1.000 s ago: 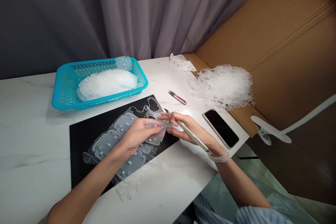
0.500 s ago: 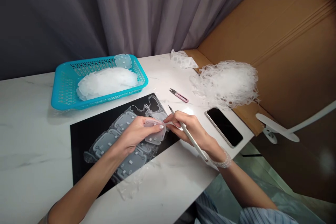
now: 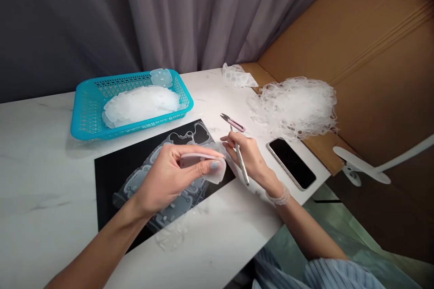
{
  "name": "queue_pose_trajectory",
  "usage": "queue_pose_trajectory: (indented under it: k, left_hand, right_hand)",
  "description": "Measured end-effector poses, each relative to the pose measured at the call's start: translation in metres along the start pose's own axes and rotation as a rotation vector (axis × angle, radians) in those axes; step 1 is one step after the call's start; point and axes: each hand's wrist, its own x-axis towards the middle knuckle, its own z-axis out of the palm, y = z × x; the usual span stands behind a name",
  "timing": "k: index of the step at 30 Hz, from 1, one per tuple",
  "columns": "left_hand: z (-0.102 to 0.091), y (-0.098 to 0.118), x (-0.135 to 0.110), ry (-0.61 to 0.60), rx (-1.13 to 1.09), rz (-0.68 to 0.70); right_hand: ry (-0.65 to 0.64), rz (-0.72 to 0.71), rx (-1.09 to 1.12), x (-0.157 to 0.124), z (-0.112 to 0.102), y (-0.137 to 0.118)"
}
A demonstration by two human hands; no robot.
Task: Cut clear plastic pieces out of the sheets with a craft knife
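My left hand [image 3: 166,176] pinches a translucent, soft-looking plastic piece [image 3: 219,172] between thumb and fingers; it is bent into a curve above a black mat [image 3: 108,185]. Beneath lies a clear moulded sheet [image 3: 178,205] with several similar rounded pieces, partly covered by my left hand and forearm. My right hand [image 3: 251,158], just right of the held piece, is closed around a slim white pen-shaped tool [image 3: 242,162]. The tool's tip is hard to make out now. Whether the right fingertips touch the piece I cannot tell.
A blue basket [image 3: 75,117] holds a heap of translucent pieces [image 3: 142,104]. Pink-handled thread snips [image 3: 233,123] lie beyond my right hand. To the right are a phone [image 3: 292,162], a pile of clear offcuts [image 3: 298,106] and a cardboard wall [image 3: 373,54].
My left hand has lifted the piece off the sheet and turned it, and the piece now curves. My right hand has moved slightly away to the right, its tool tilted more upright.
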Motion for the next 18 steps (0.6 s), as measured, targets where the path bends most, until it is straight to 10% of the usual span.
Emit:
queue_pose_trajectory:
  k: [9, 18]
  left_hand:
    - [0.004, 0.01, -0.009, 0.074, -0.027, -0.029]
    - [0.007, 0.008, -0.012, 0.075, -0.3, -0.063]
  right_hand:
    - [0.197, 0.098, 0.584, -0.024, -0.03, -0.09]
    - [0.275, 0.164, 0.761, -0.026, -0.019, -0.094]
